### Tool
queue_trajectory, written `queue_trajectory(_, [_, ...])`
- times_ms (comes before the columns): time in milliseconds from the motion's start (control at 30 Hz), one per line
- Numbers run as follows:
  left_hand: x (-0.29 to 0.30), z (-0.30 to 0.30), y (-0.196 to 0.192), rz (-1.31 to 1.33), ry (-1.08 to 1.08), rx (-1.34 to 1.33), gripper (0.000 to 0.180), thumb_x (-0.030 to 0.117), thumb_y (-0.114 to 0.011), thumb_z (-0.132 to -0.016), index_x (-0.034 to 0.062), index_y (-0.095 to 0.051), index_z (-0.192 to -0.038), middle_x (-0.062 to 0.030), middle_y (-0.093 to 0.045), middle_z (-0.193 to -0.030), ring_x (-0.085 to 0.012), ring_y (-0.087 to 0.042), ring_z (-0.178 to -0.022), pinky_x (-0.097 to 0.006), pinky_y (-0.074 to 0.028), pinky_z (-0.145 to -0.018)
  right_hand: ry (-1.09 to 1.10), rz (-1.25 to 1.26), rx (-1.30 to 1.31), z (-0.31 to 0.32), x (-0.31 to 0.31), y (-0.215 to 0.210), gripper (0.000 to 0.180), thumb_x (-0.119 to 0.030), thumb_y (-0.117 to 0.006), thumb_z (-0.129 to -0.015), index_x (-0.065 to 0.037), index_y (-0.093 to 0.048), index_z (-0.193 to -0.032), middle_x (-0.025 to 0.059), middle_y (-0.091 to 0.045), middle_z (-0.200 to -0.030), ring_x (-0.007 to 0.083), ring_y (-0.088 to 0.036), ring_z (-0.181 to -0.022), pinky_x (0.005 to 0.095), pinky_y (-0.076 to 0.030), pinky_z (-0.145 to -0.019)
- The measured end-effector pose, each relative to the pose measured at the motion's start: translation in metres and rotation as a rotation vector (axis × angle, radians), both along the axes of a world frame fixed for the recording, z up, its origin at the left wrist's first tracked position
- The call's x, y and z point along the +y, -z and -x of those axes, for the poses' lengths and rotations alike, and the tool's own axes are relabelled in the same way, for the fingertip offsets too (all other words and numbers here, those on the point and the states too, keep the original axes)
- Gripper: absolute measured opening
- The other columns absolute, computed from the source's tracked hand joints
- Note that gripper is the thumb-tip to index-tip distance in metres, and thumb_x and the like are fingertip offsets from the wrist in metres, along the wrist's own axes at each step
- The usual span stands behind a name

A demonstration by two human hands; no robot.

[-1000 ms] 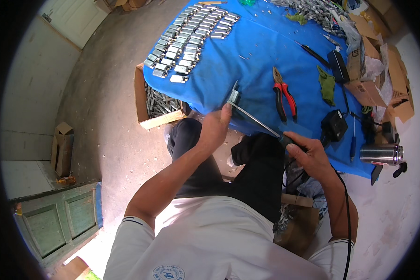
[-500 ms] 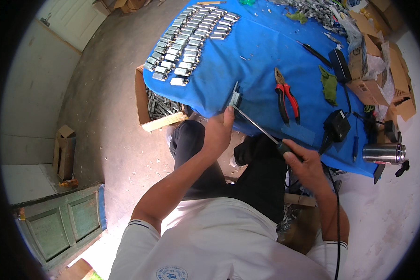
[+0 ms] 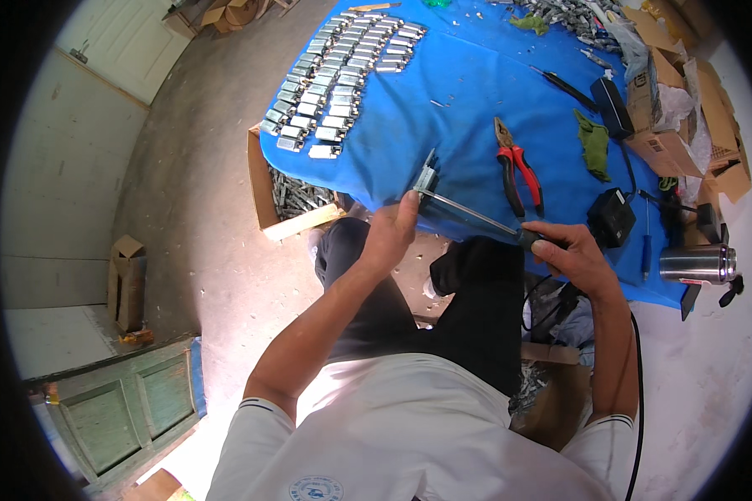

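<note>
Near the table's front edge, my left hand (image 3: 395, 230) is closed on a small silvery metal part (image 3: 426, 177), with a thin pin sticking out at its far end. My thumb presses on its near end; the fingers underneath are hidden. My right hand (image 3: 575, 253) wraps round the dark handle of a screwdriver (image 3: 476, 214). Its long shaft slants up to the left, and the tip meets the metal part by my left thumb. I cannot tell whether the tip sits in the part or only against it.
Rows of metal blocks (image 3: 330, 104) cover the table's (image 3: 468, 92) far left. Red-handled pliers (image 3: 520, 171), a green cloth (image 3: 591, 146), a black adapter (image 3: 612, 219) and a steel flask (image 3: 698, 264) lie to the right. An open box of metal parts (image 3: 269, 219) stands lower left.
My right hand has shifted right and slightly up, and the screwdriver's shaft lies flatter. My left hand still holds the metal part in nearly the same place. The whole view has shifted slightly.
</note>
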State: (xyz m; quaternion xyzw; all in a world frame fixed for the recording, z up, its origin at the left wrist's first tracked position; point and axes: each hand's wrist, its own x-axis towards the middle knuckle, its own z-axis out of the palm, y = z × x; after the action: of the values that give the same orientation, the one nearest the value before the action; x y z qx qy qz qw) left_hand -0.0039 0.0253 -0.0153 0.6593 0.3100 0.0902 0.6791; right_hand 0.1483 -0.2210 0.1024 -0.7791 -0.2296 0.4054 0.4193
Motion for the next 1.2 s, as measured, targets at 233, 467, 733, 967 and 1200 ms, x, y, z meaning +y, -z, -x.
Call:
queue_trajectory(233, [-0.009,-0.001,0.005,0.039,-0.058,-0.044,0.063,0.05,-0.042,-0.099,0.0039,-0.046,-0.055,0.0005,-0.042,-0.051,-0.0104,-0.038,-0.048,-0.03,-0.032,-0.047,-0.177,-0.023,-0.804,0.042,0.0,0.007,0.038,-0.015,-0.071,-0.08,-0.01,-0.066,-0.117,0.0074,-0.062,-0.075,0.0168,-0.059,-0.064,0.0303,-0.047,-0.055])
queue_trajectory(467, [-0.011,-0.003,0.0,-0.062,-0.052,-0.05,0.066,0.052,-0.039,-0.099,0.0023,-0.047,-0.056,-0.0009,-0.042,-0.051,-0.0123,-0.04,-0.049,-0.032,-0.034,-0.048,-0.297,0.026,-1.353,0.074,-0.002,0.026,0.051,-0.017,-0.073,-0.075,-0.01,-0.059,-0.124,0.005,-0.051,-0.077,0.0205,-0.049,-0.057,0.0323,-0.043,-0.049])
queue_trajectory(733, [-0.009,-0.002,0.001,-0.111,-0.068,0.049,0.066,0.053,-0.041,-0.098,-0.0002,-0.05,-0.059,-0.0037,-0.044,-0.051,-0.0142,-0.043,-0.05,-0.034,-0.036,-0.05,0.024,-0.012,-0.249,0.056,0.004,-0.004,0.037,-0.018,-0.063,-0.088,-0.005,-0.061,-0.122,0.0042,-0.057,-0.07,0.0107,-0.052,-0.056,0.0236,-0.041,-0.048])
queue_trajectory(967, [-0.002,-0.001,0.001,-0.021,-0.037,0.024,0.065,0.052,-0.043,-0.097,-0.0001,-0.049,-0.059,-0.0028,-0.045,-0.052,-0.0127,-0.042,-0.051,-0.033,-0.036,-0.05,0.147,-0.031,0.111,0.051,0.004,-0.005,0.035,-0.021,-0.058,-0.093,-0.002,-0.061,-0.122,0.0004,-0.057,-0.071,0.0028,-0.045,-0.052,0.0188,-0.036,-0.046])
queue_trajectory(1200, [-0.007,-0.003,0.006,-0.148,-0.066,0.008,0.067,0.052,-0.04,-0.098,-0.0002,-0.048,-0.058,-0.0032,-0.043,-0.051,-0.0139,-0.042,-0.05,-0.033,-0.035,-0.05,-0.144,-0.086,-0.892,0.062,0.006,0.012,0.038,-0.02,-0.069,-0.083,-0.005,-0.063,-0.118,0.0063,-0.06,-0.07,0.0188,-0.057,-0.055,0.0289,-0.044,-0.047])
